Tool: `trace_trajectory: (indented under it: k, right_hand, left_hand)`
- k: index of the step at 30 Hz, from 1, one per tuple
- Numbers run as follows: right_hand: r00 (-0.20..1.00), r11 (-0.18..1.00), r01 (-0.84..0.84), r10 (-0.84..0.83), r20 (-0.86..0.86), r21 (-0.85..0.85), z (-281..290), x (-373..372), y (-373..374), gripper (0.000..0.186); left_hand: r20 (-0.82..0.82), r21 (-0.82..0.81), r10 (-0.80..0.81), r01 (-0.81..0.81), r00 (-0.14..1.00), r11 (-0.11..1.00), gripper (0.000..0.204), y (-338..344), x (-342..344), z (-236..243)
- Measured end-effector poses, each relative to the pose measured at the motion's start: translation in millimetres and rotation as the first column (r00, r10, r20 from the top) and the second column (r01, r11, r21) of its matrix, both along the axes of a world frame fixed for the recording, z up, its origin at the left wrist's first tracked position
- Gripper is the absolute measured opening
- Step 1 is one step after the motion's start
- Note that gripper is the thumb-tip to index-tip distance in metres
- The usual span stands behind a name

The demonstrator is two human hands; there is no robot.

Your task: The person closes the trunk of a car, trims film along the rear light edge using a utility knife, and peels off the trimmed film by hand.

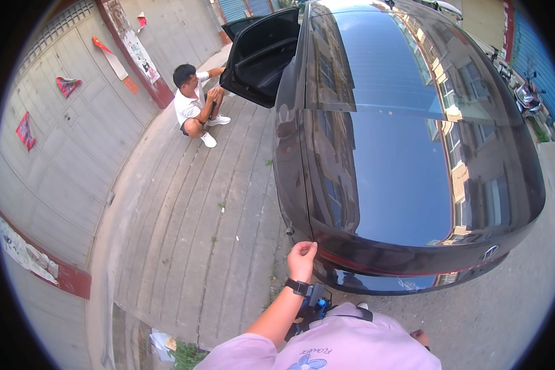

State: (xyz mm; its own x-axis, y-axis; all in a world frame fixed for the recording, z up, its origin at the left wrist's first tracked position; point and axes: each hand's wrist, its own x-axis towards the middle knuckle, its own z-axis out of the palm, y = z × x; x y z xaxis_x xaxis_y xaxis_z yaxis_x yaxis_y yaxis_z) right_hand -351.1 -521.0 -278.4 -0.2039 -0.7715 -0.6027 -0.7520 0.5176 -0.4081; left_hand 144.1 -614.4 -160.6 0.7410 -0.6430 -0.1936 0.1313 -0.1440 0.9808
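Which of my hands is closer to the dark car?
Left. Your left hand is raised at the left rear corner of the car, though contact isn't clear. Your right hand is low beside your shirt, farther back from it.

Car glossy, mirror-smooth (metal and glass); paving rough, matt; garage door matt metal.

Outdoors, streetside: car, metal doors, concrete paving.
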Motion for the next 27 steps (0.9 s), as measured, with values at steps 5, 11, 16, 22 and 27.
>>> trace_trajectory:
  k: [5,11,16,22,27]
  right_hand:
    - [0.999,0.999,-0.034,0.034,-0.004,-0.006,-25,-15,4,0.020]
    - [0.998,0.998,-0.047,0.049,0.041,-0.032,-31,-20,2,0.019]
    - [0.999,0.999,-0.044,0.045,0.031,-0.027,-21,-15,0,0.018]
    - [0.999,0.999,-0.036,0.036,0.005,-0.021,-27,-17,5,0.019]
    - [0.999,0.998,-0.020,0.017,-0.051,-0.053,-50,-31,15,0.020]
  left_hand:
    - [-0.135,-0.003,-0.050,0.050,0.990,0.999,0.029,5,5,6]
    - [-0.204,0.014,-0.049,0.053,0.978,0.999,0.029,5,5,2]
    - [-0.214,0.052,-0.038,0.050,0.976,0.997,0.027,4,3,10]
    - [-0.210,0.052,-0.021,0.033,0.977,0.998,0.025,2,3,12]
    - [-0.206,0.060,-0.043,0.057,0.978,0.997,0.025,0,3,16]
